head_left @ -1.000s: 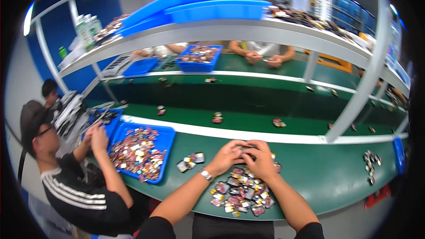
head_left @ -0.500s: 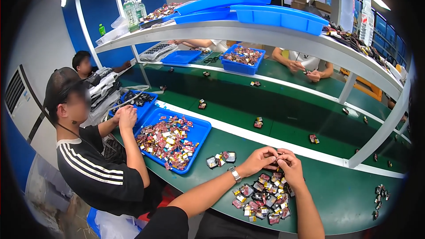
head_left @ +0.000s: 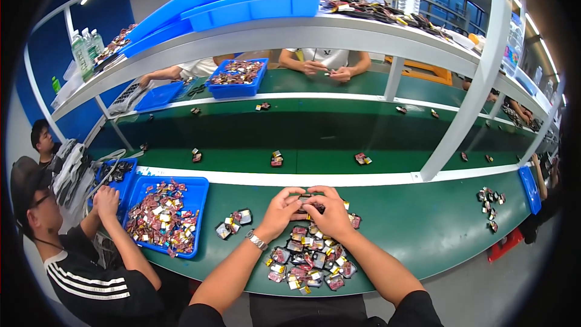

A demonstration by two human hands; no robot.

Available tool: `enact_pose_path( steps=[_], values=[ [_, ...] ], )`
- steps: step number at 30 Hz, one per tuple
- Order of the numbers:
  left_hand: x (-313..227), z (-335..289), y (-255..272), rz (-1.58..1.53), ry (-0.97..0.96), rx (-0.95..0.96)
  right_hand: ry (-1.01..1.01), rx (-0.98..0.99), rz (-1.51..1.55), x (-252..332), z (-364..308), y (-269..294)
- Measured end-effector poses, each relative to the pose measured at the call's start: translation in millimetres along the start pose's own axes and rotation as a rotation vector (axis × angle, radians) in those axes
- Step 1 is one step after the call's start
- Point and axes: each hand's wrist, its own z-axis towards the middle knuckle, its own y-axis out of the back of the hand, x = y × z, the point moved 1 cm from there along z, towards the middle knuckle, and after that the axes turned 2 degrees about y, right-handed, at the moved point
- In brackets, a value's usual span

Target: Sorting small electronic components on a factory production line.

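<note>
Small electronic part (head_left: 305, 199), still pinched in the grip of left hand (head_left: 277, 214) and right hand (head_left: 331, 215), by the pile's (head_left: 315, 260) far edge; handling seems unfinished.

A parts pile (head_left: 311, 255) lies on the table (head_left: 411, 224); left (past a cluster (head_left: 233, 224)), a tray (head_left: 203, 209).
</note>
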Motion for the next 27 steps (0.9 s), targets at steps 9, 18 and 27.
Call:
enact_pose_path(
  steps=[9, 18, 27],
  values=[
    [1.8, 4.5, -8.4, -0.117, 0.001, 0.073, 0.056, -0.105, -0.028, -4.3, -7.6, 1.3],
    [5.4, 0.2, 1.1, -0.115, -0.032, 0.038, 0.050, -0.141, 0.016, -1.5, -10.3, -9.3],
    [0.2, -2.7, 5.3, -0.154, -0.051, 0.073, 0.084, -0.161, 0.068, 3.8, -5.8, -11.3]
  ],
)
